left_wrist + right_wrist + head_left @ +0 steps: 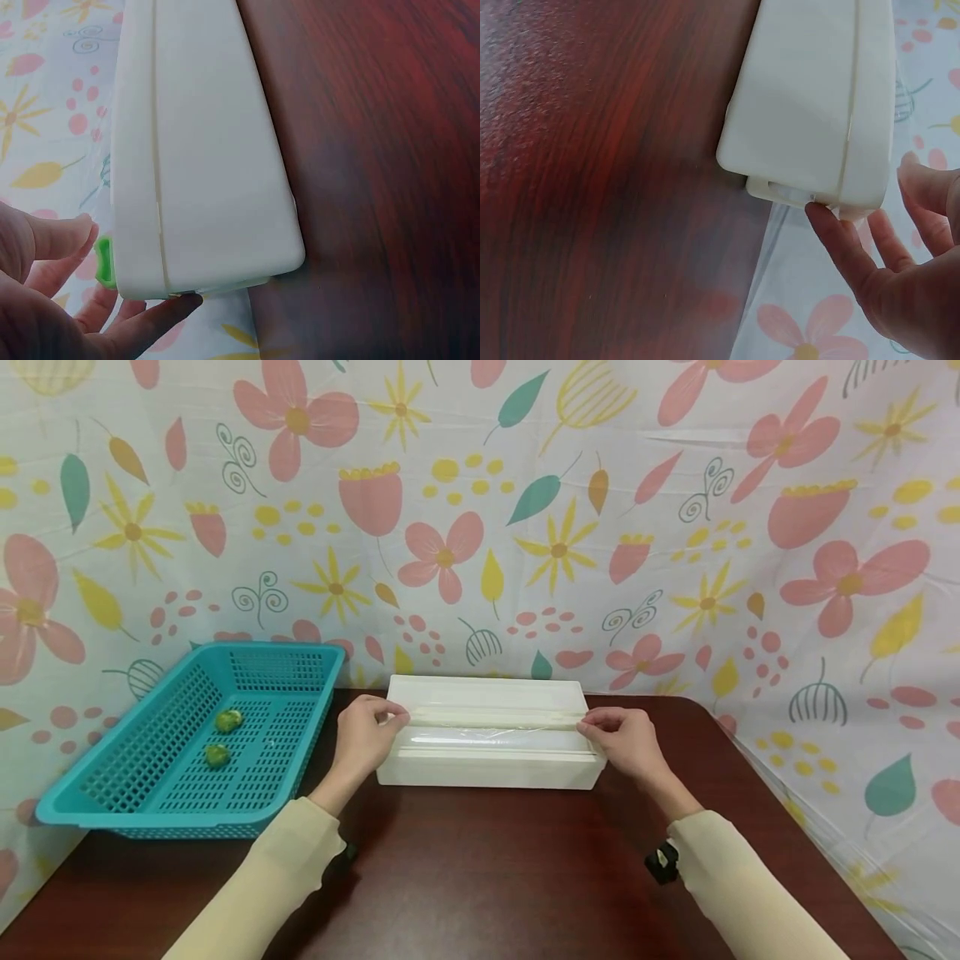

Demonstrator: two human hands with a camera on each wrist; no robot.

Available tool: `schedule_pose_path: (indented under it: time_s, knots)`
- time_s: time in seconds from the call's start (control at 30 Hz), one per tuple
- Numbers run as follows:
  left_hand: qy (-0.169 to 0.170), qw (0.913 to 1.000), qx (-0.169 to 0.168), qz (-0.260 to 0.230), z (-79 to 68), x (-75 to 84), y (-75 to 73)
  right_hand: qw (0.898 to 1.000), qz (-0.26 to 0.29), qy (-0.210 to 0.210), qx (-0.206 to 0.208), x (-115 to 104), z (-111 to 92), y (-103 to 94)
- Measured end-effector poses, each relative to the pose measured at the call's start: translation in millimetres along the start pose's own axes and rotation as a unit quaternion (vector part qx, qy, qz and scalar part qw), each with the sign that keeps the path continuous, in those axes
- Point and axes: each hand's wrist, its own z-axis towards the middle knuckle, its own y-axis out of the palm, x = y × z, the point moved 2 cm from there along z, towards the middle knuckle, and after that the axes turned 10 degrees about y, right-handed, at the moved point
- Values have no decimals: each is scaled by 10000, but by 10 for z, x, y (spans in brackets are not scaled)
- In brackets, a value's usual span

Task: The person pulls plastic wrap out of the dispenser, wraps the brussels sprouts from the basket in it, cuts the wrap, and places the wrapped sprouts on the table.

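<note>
A white cling film dispenser box (491,771) lies lengthwise on the table, its lid (487,691) raised at the back. Clear cling film (491,723) stretches across the opening between the two hands. At the left end, my left hand (365,732) pinches the film's edge between thumb and forefinger. My right hand (624,739) pinches it likewise at the right end. In the left wrist view a finger of the left hand (56,300) touches the box's end, near a small green piece (105,262). A right finger touches the opposite end in the right wrist view.
To the left stands a turquoise plastic basket (187,820) with two small green, roundish things (228,720) inside; their kind is unclear. A flower-printed cloth (480,527) hangs behind the dark reddish-brown table (480,877).
</note>
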Motion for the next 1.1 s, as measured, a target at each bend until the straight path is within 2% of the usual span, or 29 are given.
schedule_pose_path:
  time_s: [0.4, 0.7, 1.1]
  knots:
    - [-340, 9993, 102, -122, 123, -52, 26, 9991, 390, 131, -128, -6, 109, 47]
    - [-419, 9988, 39, -266, 177, -71, 14, 9989, 327, 306, -138, -19, 185, 47]
    - [-1077, 9923, -94, -601, 268, -49, -44, 9976, 422, 537, -111, -68, 279, 10]
